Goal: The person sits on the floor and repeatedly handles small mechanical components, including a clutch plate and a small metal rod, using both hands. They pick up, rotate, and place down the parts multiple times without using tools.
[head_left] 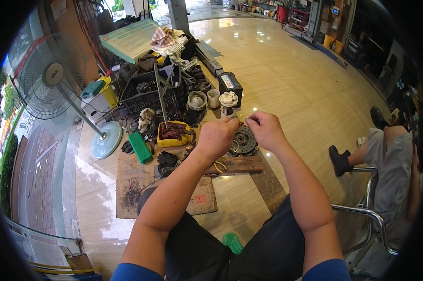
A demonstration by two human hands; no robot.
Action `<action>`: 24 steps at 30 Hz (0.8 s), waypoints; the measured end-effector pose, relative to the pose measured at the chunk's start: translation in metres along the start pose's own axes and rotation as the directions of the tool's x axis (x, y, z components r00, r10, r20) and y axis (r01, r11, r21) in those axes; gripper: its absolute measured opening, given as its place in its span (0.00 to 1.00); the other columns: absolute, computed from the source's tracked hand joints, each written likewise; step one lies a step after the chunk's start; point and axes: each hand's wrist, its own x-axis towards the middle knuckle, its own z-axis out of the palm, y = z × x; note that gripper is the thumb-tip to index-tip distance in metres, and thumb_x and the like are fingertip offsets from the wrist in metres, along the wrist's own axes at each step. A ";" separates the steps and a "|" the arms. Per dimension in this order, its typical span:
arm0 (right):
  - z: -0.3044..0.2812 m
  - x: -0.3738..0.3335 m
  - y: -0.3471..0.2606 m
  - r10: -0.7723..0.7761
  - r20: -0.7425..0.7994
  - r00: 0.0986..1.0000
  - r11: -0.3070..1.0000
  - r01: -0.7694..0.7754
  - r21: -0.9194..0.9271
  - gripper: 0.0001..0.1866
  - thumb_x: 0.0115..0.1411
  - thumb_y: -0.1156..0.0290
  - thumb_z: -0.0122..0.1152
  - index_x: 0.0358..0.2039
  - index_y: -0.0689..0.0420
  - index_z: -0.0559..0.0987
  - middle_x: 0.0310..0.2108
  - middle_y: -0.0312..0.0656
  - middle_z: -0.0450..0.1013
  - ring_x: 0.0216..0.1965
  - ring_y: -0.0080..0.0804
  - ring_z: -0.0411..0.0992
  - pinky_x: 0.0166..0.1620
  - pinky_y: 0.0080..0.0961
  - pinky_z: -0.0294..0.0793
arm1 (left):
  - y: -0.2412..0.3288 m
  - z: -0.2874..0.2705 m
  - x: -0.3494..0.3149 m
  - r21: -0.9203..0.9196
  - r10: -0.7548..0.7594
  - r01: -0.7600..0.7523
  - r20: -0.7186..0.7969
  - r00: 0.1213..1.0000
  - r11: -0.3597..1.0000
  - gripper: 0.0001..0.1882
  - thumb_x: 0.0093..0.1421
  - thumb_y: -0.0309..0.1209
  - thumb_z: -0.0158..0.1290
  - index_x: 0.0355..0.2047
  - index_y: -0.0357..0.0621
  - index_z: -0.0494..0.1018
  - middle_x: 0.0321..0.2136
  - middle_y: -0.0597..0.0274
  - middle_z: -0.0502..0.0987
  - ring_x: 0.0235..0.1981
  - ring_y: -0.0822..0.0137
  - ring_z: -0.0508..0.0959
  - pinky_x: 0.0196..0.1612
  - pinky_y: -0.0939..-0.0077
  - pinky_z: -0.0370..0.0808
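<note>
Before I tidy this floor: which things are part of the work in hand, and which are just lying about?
In hand:
left hand and right hand, pinching something too small to make out
round metal disc beneath them
pliers on the wooden board

Lying about:
fan
black crate
yellow tub
green box
battery

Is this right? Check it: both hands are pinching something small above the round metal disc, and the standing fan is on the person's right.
One thing is wrong: the standing fan is on the person's left, not the right, as the head view shows. The rest holds: the left hand and right hand are pinching something small above the round metal disc.
</note>
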 end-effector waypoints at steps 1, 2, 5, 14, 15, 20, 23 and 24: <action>0.000 -0.001 -0.002 0.001 -0.005 1.000 1.000 -0.001 -0.001 0.11 0.58 0.68 0.59 0.35 0.63 0.80 0.29 0.51 0.78 0.30 0.42 0.77 0.36 0.32 0.74 | 0.000 0.000 0.000 0.000 -0.003 0.003 -0.004 1.000 1.000 0.03 0.55 0.26 0.53 0.31 0.47 0.73 0.22 0.59 0.73 0.25 0.54 0.76 0.25 0.61 0.72; 0.002 0.000 -0.001 -0.011 -0.007 1.000 1.000 0.011 0.009 0.11 0.59 0.68 0.59 0.35 0.63 0.80 0.29 0.51 0.78 0.30 0.41 0.77 0.36 0.32 0.74 | -0.001 0.000 -0.001 0.001 -0.030 0.030 0.004 1.000 1.000 0.03 0.55 0.26 0.52 0.32 0.46 0.73 0.23 0.58 0.73 0.25 0.53 0.77 0.25 0.61 0.72; 0.005 0.002 0.005 -0.034 0.000 0.999 0.998 0.034 0.054 0.10 0.59 0.69 0.59 0.36 0.62 0.80 0.30 0.50 0.78 0.30 0.39 0.77 0.36 0.30 0.74 | 0.000 0.001 0.000 -0.037 -0.109 0.109 -0.009 0.994 0.993 0.04 0.56 0.26 0.52 0.33 0.44 0.74 0.24 0.55 0.74 0.26 0.51 0.77 0.26 0.60 0.72; 0.014 0.003 0.005 -0.036 0.040 0.999 0.977 0.026 0.213 0.09 0.59 0.70 0.60 0.35 0.62 0.80 0.29 0.44 0.79 0.29 0.26 0.75 0.35 0.25 0.73 | 0.003 0.005 0.004 -0.478 -0.472 0.423 0.020 0.882 0.770 0.08 0.62 0.31 0.53 0.31 0.38 0.76 0.20 0.58 0.75 0.18 0.64 0.72 0.24 0.70 0.68; 0.014 0.004 0.006 -0.045 0.033 0.998 0.974 0.037 0.225 0.09 0.59 0.70 0.60 0.35 0.63 0.80 0.28 0.43 0.79 0.29 0.25 0.74 0.35 0.24 0.73 | 0.002 0.005 0.006 -0.531 -0.507 0.465 0.076 0.859 0.708 0.08 0.63 0.31 0.53 0.31 0.39 0.76 0.19 0.61 0.74 0.17 0.68 0.70 0.22 0.73 0.66; 0.009 0.008 0.008 -0.107 0.052 0.993 0.933 0.082 0.351 0.07 0.61 0.73 0.58 0.35 0.63 0.79 0.28 0.37 0.77 0.30 0.19 0.72 0.36 0.21 0.72 | 0.005 -0.015 0.015 -0.791 -0.440 0.602 0.582 0.683 -0.112 0.09 0.66 0.33 0.49 0.31 0.43 0.74 0.17 0.72 0.67 0.13 0.81 0.59 0.16 0.84 0.52; 0.002 0.008 0.009 -0.193 0.103 0.976 0.885 0.128 0.447 0.05 0.61 0.75 0.58 0.35 0.63 0.79 0.30 0.35 0.77 0.32 0.18 0.71 0.37 0.19 0.72 | 0.003 -0.021 0.013 -0.764 -0.289 0.572 0.644 0.709 -0.299 0.09 0.67 0.33 0.47 0.31 0.45 0.73 0.17 0.73 0.65 0.13 0.82 0.55 0.16 0.85 0.48; 0.000 0.007 0.008 -0.207 0.114 0.972 0.885 0.136 0.446 0.05 0.61 0.75 0.58 0.35 0.63 0.79 0.30 0.35 0.77 0.32 0.18 0.71 0.37 0.19 0.72 | 0.003 -0.024 0.012 -0.761 -0.272 0.592 0.649 0.711 -0.266 0.10 0.67 0.33 0.47 0.31 0.45 0.73 0.17 0.73 0.65 0.13 0.82 0.54 0.16 0.85 0.48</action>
